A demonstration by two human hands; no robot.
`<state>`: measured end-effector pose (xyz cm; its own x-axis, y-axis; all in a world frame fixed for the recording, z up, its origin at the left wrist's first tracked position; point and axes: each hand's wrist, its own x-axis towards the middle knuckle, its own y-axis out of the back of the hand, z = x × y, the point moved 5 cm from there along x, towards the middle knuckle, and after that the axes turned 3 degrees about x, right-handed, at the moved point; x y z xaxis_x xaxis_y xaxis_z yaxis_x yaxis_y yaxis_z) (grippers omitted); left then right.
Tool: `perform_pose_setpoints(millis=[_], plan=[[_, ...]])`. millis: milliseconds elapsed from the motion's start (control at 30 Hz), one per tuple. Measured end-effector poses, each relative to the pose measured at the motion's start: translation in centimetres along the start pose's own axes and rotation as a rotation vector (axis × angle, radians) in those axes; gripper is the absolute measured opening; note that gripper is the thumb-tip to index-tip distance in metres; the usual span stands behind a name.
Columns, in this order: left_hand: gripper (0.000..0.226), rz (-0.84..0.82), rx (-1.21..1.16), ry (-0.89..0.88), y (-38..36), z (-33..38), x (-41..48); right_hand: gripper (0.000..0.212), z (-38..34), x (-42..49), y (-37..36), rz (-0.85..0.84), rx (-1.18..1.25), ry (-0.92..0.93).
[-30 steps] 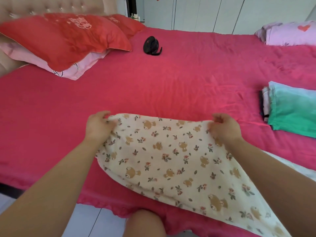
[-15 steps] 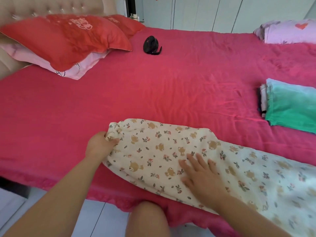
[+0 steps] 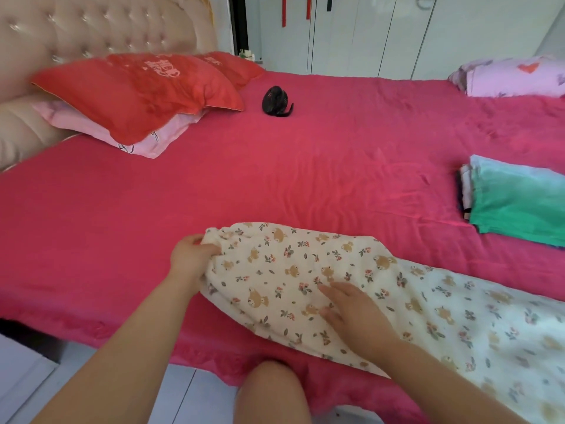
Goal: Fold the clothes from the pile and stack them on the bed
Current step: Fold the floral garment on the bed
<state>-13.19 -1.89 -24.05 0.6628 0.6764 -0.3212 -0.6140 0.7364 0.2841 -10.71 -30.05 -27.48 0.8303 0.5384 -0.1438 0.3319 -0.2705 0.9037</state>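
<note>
along front edge of pink bed (image 3: 275,185), bear-print garment (image 3: 275,270), end pinched by left hand (image 3: 192,255), middle pressed under straight fingers (image 3: 330,291) of right hand (image 3: 354,313); probably light, limp, best gripped at corners

The bed (image 3: 244,185), under a deep pink sheet, spreads ahead of the left hand (image 3: 191,255) and the right hand (image 3: 354,310). Far ahead and left of the left hand stands a beige tufted headboard (image 3: 107,29), studded with shiny buttons. Against it a red pillow (image 3: 137,93) lies on a pale pink pillow (image 3: 146,146). Well ahead of both hands sits a small black object (image 3: 275,101), perhaps a fan. Past the bed's far edge, white wardrobe doors (image 3: 367,35) line the wall, red strips (image 3: 283,10) hanging near their top. Nearer than the left hand, white floor tiles (image 3: 195,396) show. The light is soft and even.
</note>
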Motion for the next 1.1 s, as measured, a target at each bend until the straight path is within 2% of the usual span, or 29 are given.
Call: perform_pose_setpoints(millis=[100,200,267,333,400,467,500,567,600,767,900,1000,1100], plan=[[0.052,0.084,0.034,-0.242,-1.6,3.5,-2.9,0.046,-0.4,-0.3,2.6,0.098,0.304,-0.047],[0.055,0.030,0.144,-0.536,-5.2,7.1,-8.1,0.045,0.4,-0.6,4.1,0.088,0.786,-0.183],[0.057,-0.090,0.200,-0.706,-8.5,8.4,-11.8,0.049,1.0,-0.9,4.4,0.026,1.227,-0.282],[0.060,-0.282,0.243,-0.789,-12.2,8.4,-15.3,0.062,1.8,-1.4,5.0,0.008,1.597,-0.333],[0.061,-0.527,0.326,-0.819,-15.7,7.4,-18.4,0.076,3.2,-2.1,6.1,0.043,1.824,-0.346],[0.053,-0.679,0.445,-0.845,-18.1,5.9,-20.9,0.077,5.3,-3.3,6.8,0.082,1.943,-0.379],[0.047,-0.695,0.480,-0.860,-18.8,5.3,-21.5,0.070,6.4,-4.0,7.0,0.081,1.927,-0.380],[0.038,-0.656,0.491,-0.855,-19.3,4.2,-21.4,0.040,8.9,-5.0,7.1,0.109,1.726,-0.438],[0.035,-0.617,0.480,-0.833,-19.1,3.8,-21.1,0.031,10.2,-5.5,7.1,0.161,1.633,-0.473],[0.033,-0.391,0.465,-0.735,-17.5,2.4,-17.6,0.031,14.2,-7.8,8.0,0.410,1.335,-0.529],[0.042,-0.271,0.583,-0.610,-17.2,0.6,-14.1,0.052,15.9,-9.7,8.1,0.575,0.660,-0.645],[0.052,-0.228,0.632,-0.518,-17.4,-0.4,-12.8,0.049,14.4,-10.2,7.9,0.667,0.355,-0.437],[0.062,-0.261,0.638,-0.424,-18.1,-1.0,-12.2,0.048,12.3,-9.6,6.9,0.640,0.161,-0.210]])
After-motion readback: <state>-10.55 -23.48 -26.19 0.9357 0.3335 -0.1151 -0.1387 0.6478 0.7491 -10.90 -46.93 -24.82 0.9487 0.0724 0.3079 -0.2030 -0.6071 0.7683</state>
